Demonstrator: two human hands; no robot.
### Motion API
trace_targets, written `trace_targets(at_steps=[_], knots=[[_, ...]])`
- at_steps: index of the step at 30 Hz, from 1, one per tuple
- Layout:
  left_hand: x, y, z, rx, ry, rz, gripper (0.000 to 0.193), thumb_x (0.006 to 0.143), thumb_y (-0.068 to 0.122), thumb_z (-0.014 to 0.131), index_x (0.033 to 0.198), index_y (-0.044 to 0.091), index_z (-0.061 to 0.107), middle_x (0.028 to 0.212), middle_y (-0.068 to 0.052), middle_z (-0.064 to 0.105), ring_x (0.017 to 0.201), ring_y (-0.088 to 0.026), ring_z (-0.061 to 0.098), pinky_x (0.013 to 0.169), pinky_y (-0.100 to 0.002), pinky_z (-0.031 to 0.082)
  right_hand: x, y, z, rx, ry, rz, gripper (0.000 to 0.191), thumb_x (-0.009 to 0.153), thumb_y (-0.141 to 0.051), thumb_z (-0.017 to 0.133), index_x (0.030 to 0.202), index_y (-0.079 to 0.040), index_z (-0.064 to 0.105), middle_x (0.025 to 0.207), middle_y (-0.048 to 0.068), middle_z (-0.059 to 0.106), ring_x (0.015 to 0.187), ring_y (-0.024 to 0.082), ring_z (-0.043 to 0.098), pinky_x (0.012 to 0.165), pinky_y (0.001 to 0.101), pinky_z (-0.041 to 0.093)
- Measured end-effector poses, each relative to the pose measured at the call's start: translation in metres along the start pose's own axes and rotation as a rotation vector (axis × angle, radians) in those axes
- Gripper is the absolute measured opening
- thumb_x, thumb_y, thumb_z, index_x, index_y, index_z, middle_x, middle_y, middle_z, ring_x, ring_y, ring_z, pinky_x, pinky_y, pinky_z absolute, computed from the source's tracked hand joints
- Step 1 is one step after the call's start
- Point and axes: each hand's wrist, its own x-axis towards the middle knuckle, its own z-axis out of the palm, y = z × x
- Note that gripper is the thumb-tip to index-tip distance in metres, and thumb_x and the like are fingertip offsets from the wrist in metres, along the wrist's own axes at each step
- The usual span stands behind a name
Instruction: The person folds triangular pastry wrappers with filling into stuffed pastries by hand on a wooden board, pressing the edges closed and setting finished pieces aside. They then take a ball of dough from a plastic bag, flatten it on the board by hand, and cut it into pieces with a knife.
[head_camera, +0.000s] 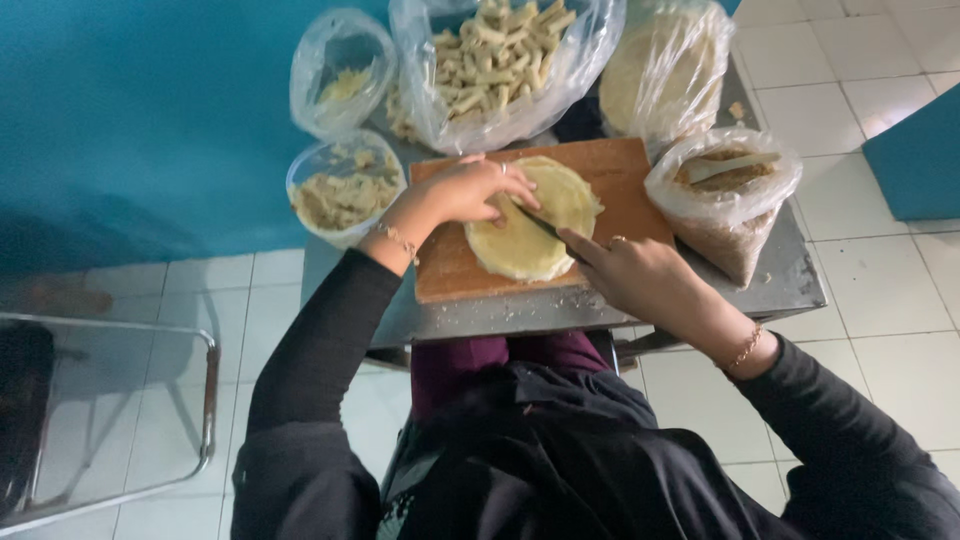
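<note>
at centre frame, on the wooden cutting board (455, 270) sitting on the metal bench (790, 280), a stack of pale round wrappers (530, 240) is being cut. step in hand looks like slicing the stack: left hand (470, 190) lies flat with fingers spread on the stack's upper-left edge, pinning it, holding nothing. right hand (640, 275) is closed around a knife handle, index finger stretched along the spine; the dark knife (545, 228) lies across the middle of the stack. blade's long axis runs diagonally, from lower right at the hand toward upper left, tip pointing at the left hand's fingers. can't tell how deep the cut has gone. my read: next move calls for a steady draw along that diagonal with the pinning fingers kept off the blade line, since tip and fingertips are nearly touching. around the board: bag of rolled pieces (500, 50) upper centre, tub of filling (345, 195) left, bag of crumbs with a spoon (725, 190) right, bagged wrappers (660, 70) upper right.
</note>
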Motion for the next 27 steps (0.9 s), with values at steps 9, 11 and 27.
trace_targets(at_steps=[9, 11, 27], knots=[[0.026, 0.019, 0.018, 0.26, 0.033, 0.066, 0.048, 0.074, 0.003, 0.079, 0.119, 0.018, 0.075, 0.119, -0.002, 0.073, 0.116, -0.026, 0.067, 0.11, -0.043, 0.044, 0.001, 0.001, 0.006, 0.023, 0.017, 0.003, 0.052, 0.092, -0.028, 0.064, 0.143, -0.019, 0.058, 0.057, 0.009, 0.062, 0.047, 0.027, 0.065, 0.043, 0.0402, 0.051], [0.025, 0.024, 0.024, 0.108, 0.139, 0.151, 0.058, 0.064, 0.001, 0.082, 0.12, 0.012, 0.073, 0.116, -0.008, 0.072, 0.11, -0.032, 0.066, 0.097, -0.041, 0.05, 0.001, 0.0, 0.009, -0.013, 0.031, -0.021, 0.052, 0.093, -0.027, 0.064, 0.144, -0.018, 0.057, 0.058, 0.008, 0.062, 0.047, 0.026, 0.066, 0.042, 0.0382, 0.051], [0.026, 0.015, 0.037, 0.045, 0.04, 0.111, 0.07, 0.06, 0.002, 0.088, 0.127, 0.018, 0.071, 0.133, -0.004, 0.065, 0.118, -0.035, 0.059, 0.104, -0.044, 0.045, -0.015, 0.003, 0.001, -0.01, 0.093, -0.095, 0.053, 0.094, -0.026, 0.065, 0.145, -0.013, 0.056, 0.061, 0.008, 0.062, 0.051, 0.025, 0.065, 0.047, 0.0369, 0.051]])
